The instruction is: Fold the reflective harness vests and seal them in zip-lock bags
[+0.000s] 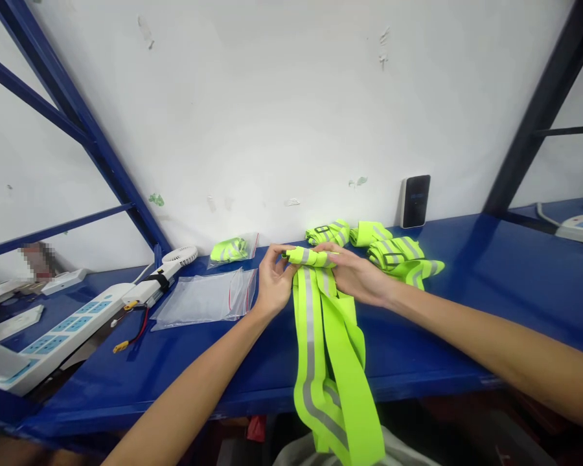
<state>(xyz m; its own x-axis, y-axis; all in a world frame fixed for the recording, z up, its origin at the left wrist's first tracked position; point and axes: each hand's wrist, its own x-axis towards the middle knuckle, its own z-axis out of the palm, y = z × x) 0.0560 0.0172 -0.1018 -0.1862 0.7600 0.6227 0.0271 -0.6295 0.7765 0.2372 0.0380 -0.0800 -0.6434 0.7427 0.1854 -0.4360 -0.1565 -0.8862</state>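
Both hands hold a neon-yellow reflective strap [309,310] with a silver stripe, partly rolled into a bundle at its top. My left hand [276,279] pinches the bundle's left end, where a small black piece shows. The right end sits in the fingers of my right hand [352,272]. Loose lengths of strap hang from the roll, over the table's front edge and down towards my lap. Just behind my hands lies a rolled strap with a black buckle [326,232]. Further rolled straps [398,251] lie beyond my right hand.
Clear zip bags [204,296] lie left of my hands; a bagged strap [229,250] is behind them. A power strip [72,330], a white fan [179,255] and a yellow-ended cable [138,323] are further left. A black-faced device [415,200] stands against the wall. Blue frame posts [92,136] rise left.
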